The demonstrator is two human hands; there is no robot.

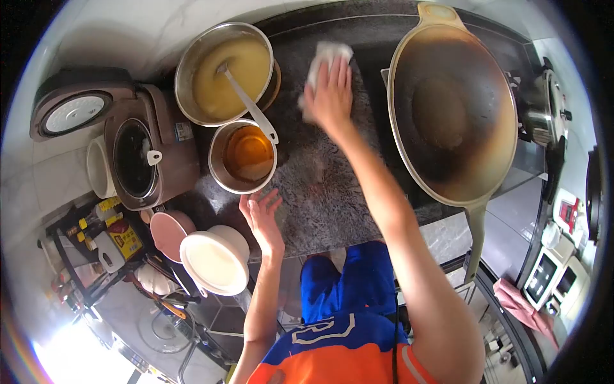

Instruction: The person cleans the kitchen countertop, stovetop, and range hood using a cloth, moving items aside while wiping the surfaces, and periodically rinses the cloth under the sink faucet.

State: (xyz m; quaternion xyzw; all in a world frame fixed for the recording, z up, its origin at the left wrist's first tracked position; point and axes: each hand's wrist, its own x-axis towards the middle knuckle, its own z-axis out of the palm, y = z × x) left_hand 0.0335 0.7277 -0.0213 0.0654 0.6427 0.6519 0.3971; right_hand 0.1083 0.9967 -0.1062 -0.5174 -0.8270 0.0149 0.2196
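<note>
Nearest the camera, an orange and blue shirt (320, 358) is seen at the bottom of the frame. At top centre, a pale cloth (330, 51) is pressed against the dark counter (313, 211) by the right hand (332, 93), which is laid flat over it with fingers stretched out. The left hand (264, 225) is held left of centre, fingers parted and nothing gripped; it is placed just below the small pot (218, 165), and whether the pot is touched cannot be told. Wiping is judged to be under way, at the stretch beneath the cloth. How much is done cannot be told, since damp and the stone's mottling are not easily separated; the middle of the counter and the strip beside the wok (444, 115), at upper right, may be left. The spots under the small pot and the large pot (181, 83), at upper left, are covered and cannot be judged.
</note>
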